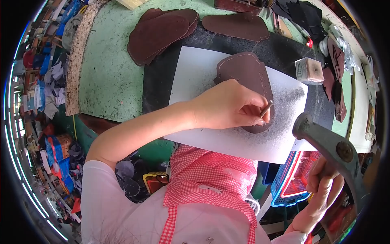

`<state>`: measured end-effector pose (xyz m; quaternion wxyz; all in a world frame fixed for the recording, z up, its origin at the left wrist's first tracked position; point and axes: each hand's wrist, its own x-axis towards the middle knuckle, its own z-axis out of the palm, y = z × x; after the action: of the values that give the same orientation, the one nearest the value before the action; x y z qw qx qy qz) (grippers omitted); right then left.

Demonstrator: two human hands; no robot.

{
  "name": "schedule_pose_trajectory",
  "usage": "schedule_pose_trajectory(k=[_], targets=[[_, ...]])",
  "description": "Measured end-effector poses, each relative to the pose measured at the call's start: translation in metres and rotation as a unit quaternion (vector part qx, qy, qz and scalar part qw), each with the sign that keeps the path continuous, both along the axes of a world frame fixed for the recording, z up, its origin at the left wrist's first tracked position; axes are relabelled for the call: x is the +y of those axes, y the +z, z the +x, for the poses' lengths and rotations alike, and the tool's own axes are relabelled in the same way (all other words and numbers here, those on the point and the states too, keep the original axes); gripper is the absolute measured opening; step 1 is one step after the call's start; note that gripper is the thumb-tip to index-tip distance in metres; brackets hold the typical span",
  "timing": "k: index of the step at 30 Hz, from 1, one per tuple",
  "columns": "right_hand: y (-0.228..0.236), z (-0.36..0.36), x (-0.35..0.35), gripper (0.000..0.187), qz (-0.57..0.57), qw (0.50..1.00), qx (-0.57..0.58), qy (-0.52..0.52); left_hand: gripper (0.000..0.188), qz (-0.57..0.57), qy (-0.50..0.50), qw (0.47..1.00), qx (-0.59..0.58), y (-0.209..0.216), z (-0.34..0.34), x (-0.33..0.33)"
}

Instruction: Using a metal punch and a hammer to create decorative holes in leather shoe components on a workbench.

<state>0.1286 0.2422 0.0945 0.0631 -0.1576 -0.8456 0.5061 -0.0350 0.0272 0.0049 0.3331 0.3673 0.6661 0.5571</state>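
Note:
My left hand [237, 105] is closed around a short metal punch [267, 107], held tilted over the lower right edge of a brown leather piece [248, 67]. Stitch-like marks and a line of small holes run along that leather. A white sheet [191, 73] lies under it, dusted with dark specks toward the right. At the right, my right hand [323, 189] is wrapped round the handle of a hammer [325, 140], raised near the camera. The hammer's grey metal head hides part of the handle. Its round striking face is apart from the punch.
A black board [156, 91] rests on the green worktable [109, 73]. Stacked brown leather pieces [162, 34] and another leather piece [235, 27] lie at the back. A small clear box [309, 71] stands right of the sheet. Below the right edge is a blue basket [286, 191].

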Motion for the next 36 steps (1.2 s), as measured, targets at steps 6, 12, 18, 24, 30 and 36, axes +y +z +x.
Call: schedule_pose_trajectory(k=[6, 12, 18, 24, 30, 36], targets=[[0.006, -0.019, 0.078, 0.03, -0.42, 0.83, -0.112, 0.349, 0.011, -0.01, -0.012, 0.992, 0.127, 0.007, 0.007, 0.003], [0.005, -0.013, -0.001, 0.032, 0.022, 0.981, -0.127, 0.144, 0.012, 0.007, 0.045, 0.994, 0.099, -0.01, 0.008, -0.006], [-0.014, 0.004, 0.024, 0.035, -0.041, 0.987, -0.107, 0.112, 0.009, 0.003, 0.079, 0.996, -0.049, 0.0, 0.013, 0.014], [-0.014, 0.011, 0.033, 0.03, -0.034, 0.988, -0.085, 0.124, 0.011, 0.023, 0.111, 0.991, -0.066, -0.003, 0.021, 0.03], [-0.012, 0.01, 0.034, 0.025, -0.046, 0.995, -0.035, 0.086, 0.012, 0.031, 0.117, 0.992, -0.022, -0.012, 0.024, 0.03], [-0.003, 0.009, 0.084, 0.033, -0.144, 0.967, -0.004, 0.208, 0.014, -0.03, 0.084, 0.987, 0.137, 0.002, 0.028, 0.031]])
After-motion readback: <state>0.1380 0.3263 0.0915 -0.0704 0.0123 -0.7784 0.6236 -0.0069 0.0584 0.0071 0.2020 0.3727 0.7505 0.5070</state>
